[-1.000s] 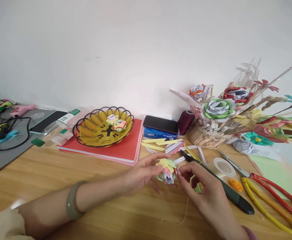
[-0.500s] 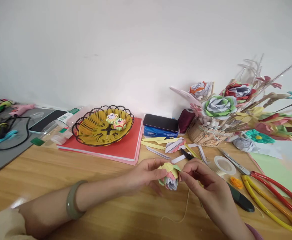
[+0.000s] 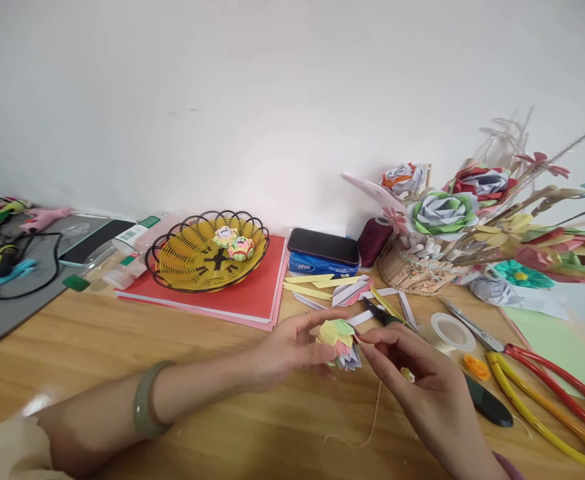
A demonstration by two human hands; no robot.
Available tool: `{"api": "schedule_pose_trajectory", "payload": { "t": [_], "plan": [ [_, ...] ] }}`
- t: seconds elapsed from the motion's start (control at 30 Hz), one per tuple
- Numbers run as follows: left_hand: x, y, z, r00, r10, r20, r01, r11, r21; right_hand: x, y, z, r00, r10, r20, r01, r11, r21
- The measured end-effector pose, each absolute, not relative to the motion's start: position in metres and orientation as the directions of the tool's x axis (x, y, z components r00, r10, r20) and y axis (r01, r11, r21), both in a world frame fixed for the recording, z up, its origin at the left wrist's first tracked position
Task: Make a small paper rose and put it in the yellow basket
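The left hand (image 3: 295, 345) is cradling a layered yellow, green, pink and white folded-paper flower (image 3: 337, 333) from nine o'clock; the right hand (image 3: 432, 377), at three, is pinching a petal at its edge. The body is apparently standing formed, petal adjustment seemingly remaining. At ten o'clock, two small multicoloured paper flowers (image 3: 241, 248), judged complete, are sitting in a yellow woven black-rimmed basket (image 3: 185, 263). At twelve, yellow paper strips (image 3: 305, 291) are lying loose.
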State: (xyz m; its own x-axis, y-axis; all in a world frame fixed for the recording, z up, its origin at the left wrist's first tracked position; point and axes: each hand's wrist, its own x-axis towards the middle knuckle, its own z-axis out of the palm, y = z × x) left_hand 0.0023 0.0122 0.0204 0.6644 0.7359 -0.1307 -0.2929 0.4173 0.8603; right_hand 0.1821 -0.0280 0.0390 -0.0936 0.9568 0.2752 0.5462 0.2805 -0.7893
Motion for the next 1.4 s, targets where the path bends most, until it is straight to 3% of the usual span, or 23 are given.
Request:
{"api": "schedule_pose_trajectory", "payload": {
  "t": [0.17, 0.33, 0.43, 0.53, 0.7, 0.8, 1.0, 1.23, 1.4],
  "plan": [
    [0.001, 0.014, 0.020, 0.725, 0.673, -0.148, -0.220, 0.429, 0.876, 0.183, -0.028, 0.038, -0.204, 0.882, 0.425, 0.613, 0.454, -0.646],
    [-0.001, 0.014, 0.017, 0.723, 0.636, -0.270, -0.131, 0.511, 0.850, 0.184, -0.028, 0.039, -0.340, 0.782, 0.522, 0.600, 0.608, -0.520],
    [-0.001, 0.015, 0.016, 0.706, 0.647, -0.290, -0.119, 0.511, 0.851, 0.184, -0.028, 0.042, -0.371, 0.772, 0.516, 0.575, 0.627, -0.525],
    [-0.001, 0.016, 0.017, 0.676, 0.704, -0.217, -0.203, 0.461, 0.864, 0.184, -0.029, 0.048, -0.207, 0.880, 0.428, 0.580, 0.462, -0.671],
    [0.000, 0.016, 0.014, 0.639, 0.768, 0.048, -0.325, 0.213, 0.921, 0.185, -0.026, 0.049, -0.048, 0.991, 0.124, 0.471, 0.132, -0.872],
    [0.001, 0.013, 0.011, 0.581, 0.794, 0.178, -0.331, 0.032, 0.943, 0.185, -0.023, 0.043, -0.057, 0.998, 0.014, 0.425, 0.036, -0.904],
    [0.001, 0.007, 0.013, 0.511, 0.819, 0.262, -0.224, -0.167, 0.960, 0.182, -0.022, 0.046, -0.072, 0.991, -0.109, 0.338, -0.078, -0.938],
    [-0.002, 0.005, 0.018, 0.455, 0.789, 0.414, -0.064, -0.434, 0.898, 0.179, -0.024, 0.053, -0.067, 0.967, -0.245, 0.172, -0.231, -0.958],
    [-0.002, 0.004, 0.016, 0.462, 0.766, 0.446, -0.009, -0.499, 0.866, 0.176, -0.020, 0.048, -0.061, 0.970, -0.236, 0.270, -0.211, -0.939]
  ]
}}
